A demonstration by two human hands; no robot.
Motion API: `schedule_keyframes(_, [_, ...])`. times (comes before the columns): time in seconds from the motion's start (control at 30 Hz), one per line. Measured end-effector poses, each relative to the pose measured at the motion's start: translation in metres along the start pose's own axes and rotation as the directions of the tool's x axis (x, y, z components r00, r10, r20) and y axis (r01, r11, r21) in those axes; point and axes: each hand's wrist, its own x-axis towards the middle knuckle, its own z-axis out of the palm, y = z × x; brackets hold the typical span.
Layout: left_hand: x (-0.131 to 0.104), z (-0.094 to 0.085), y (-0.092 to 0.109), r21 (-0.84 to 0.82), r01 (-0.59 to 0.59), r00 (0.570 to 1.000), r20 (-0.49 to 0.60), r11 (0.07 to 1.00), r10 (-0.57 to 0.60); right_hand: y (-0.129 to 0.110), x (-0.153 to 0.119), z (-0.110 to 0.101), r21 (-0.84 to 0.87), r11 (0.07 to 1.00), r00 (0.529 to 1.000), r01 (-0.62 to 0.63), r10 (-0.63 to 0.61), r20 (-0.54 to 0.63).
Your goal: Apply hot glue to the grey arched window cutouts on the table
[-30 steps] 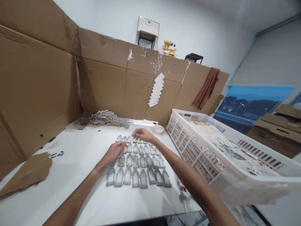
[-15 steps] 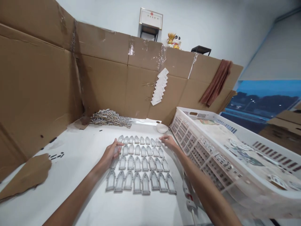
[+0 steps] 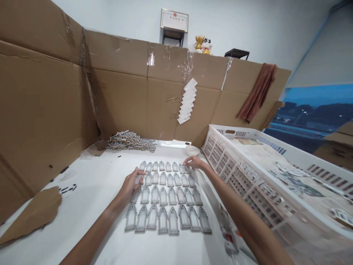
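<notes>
Several small grey arch-shaped pieces (image 3: 162, 215) with pale centres lie in rows on the white table (image 3: 91, 206). My left hand (image 3: 134, 184) rests at the left ends of the upper rows, fingers apart, with its index finger beside the top-row piece; nothing shows in its grasp. At the right end of the top row is my right hand (image 3: 192, 162), its fingertips bent down on or just above the pieces there. Whether those fingers pinch a piece is too small to tell. A small white dish (image 3: 192, 150) sits just behind my right hand.
A heap of small metallic parts (image 3: 129, 140) lies against the cardboard wall (image 3: 121, 99). The white plastic crate (image 3: 234, 162) stands on the right, holding flat printed pieces. Torn cardboard (image 3: 33, 213) and small black bits (image 3: 64, 189) lie at left.
The view has shifted slightly. My right hand has moved a little left along the top row, its fingers now lower over the end pieces. My left hand has stayed nearly in place.
</notes>
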Motion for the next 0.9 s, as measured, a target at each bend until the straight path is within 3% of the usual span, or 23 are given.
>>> schedule_keyframes(0.47, [0.002, -0.003, -0.003, 0.004, 0.025, 0.999, -0.027, 1.000, -0.024, -0.007, -0.002, 0.006, -0.156, 0.988, 1.000, 0.016, -0.015, 0.006])
schedule_keyframes(0.63, [0.004, -0.001, 0.003, -0.133, 0.072, 0.996, -0.034, 0.988, -0.077, -0.013, -0.010, 0.004, -0.205, 0.977, 0.995, 0.062, -0.077, -0.068])
schedule_keyframes(0.77, [0.000, 0.002, 0.015, -0.336, 0.203, 0.979, 0.043, 0.920, -0.201, -0.026, -0.019, 0.009, -0.253, 0.962, 0.978, 0.103, -0.144, -0.151])
schedule_keyframes(0.9, [-0.007, 0.009, 0.023, -0.318, 0.223, 0.975, 0.064, 0.922, -0.214, -0.055, -0.027, 0.034, -0.289, 0.935, 0.945, 0.204, -0.266, -0.192])
